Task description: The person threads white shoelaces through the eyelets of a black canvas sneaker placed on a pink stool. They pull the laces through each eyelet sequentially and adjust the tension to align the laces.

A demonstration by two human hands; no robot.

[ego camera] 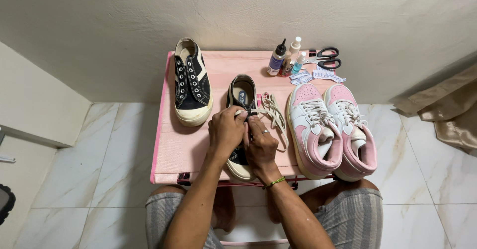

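While both hands, left (226, 132) and right (261, 144), pinch a cream flat lace (272, 115), fingers closed, over the black canvas sneaker (242, 97) on the pink fabric table (184, 149).

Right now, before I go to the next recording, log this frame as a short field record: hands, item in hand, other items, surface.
left hand: on the black sneaker, pinching the lace
right hand: on the same shoe, fingers at the lace
item in hand: black sneaker with cream lace
second black sneaker: unlaced, lying apart to the left
pink-and-white sneakers: a laced pair, to the right
far edge: small bottles, scissors
surface: pink table
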